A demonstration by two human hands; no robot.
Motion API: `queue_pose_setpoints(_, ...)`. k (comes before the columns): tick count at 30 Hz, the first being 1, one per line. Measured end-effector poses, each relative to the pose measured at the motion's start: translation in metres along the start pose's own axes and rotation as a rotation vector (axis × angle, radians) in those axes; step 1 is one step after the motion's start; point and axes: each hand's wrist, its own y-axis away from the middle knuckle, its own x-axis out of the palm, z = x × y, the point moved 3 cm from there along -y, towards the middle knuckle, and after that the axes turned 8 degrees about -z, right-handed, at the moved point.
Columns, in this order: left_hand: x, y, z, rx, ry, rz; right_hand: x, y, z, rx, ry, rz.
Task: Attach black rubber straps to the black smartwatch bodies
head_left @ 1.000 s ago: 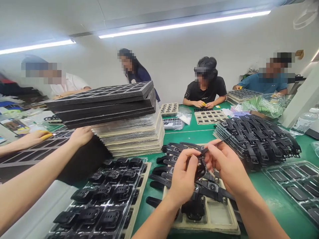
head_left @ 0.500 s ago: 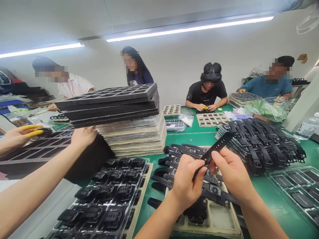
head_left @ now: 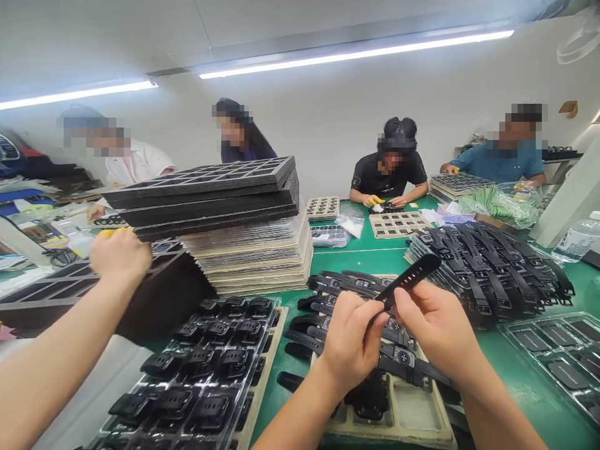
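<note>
A black watch strap [head_left: 407,280] with a row of holes slants up between my hands. My left hand [head_left: 349,334] pinches its lower end between thumb and fingers. Further up the strap, my right hand [head_left: 435,322] grips it with thumb and fingertips; whatever lies behind those fingers is hidden. Below, black smartwatches [head_left: 404,357] with their straps spread out lie across a beige compartment tray [head_left: 422,406]. One of that tray's front compartments holds a dark watch [head_left: 368,400], partly covered by my left wrist.
At left, watches with curled straps fill a clear plastic tray [head_left: 201,369]. Behind it rises a stack of trays [head_left: 248,250] topped with black foam. A co-worker's arm [head_left: 84,350] reaches in from the left. More strapped watches [head_left: 492,269] pile up at right, near a clear tray [head_left: 562,362].
My hands keep their hold on the strap with only a small shift of the right fingers. The co-worker's hand at left has moved left, away from the foam stack.
</note>
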Motion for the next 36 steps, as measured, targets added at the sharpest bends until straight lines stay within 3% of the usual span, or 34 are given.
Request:
queue_pose_setpoints(4,0.001,0.0,-0.001,0.013,-0.008,-0.009,-0.003,-0.003,0.005,-0.068,0.045,0.012)
queue_pose_setpoints(12,0.001,-0.001,0.0,-0.009,-0.032,-0.006,0.001,-0.002,0.001,-0.041,0.055,0.034)
queue_pose_setpoints(15,0.001,0.0,0.001,-0.015,-0.035,-0.008,0.0,-0.002,0.0,-0.011,0.007,0.06)
queue_pose_setpoints(18,-0.001,-0.002,0.002,-0.072,-0.014,0.007,0.0,-0.002,0.0,-0.068,-0.096,0.113)
queue_pose_setpoints(22,-0.004,-0.006,0.005,-0.281,0.076,0.003,0.002,-0.002,-0.002,-0.183,-0.149,0.135)
queue_pose_setpoints(28,-0.002,-0.003,0.013,-0.776,0.336,-0.073,0.017,0.004,-0.008,-0.239,-0.085,0.123)
queue_pose_setpoints(36,-0.001,0.0,0.021,-1.1,0.439,-0.226,0.026,0.007,0.0,-0.319,-0.116,0.102)
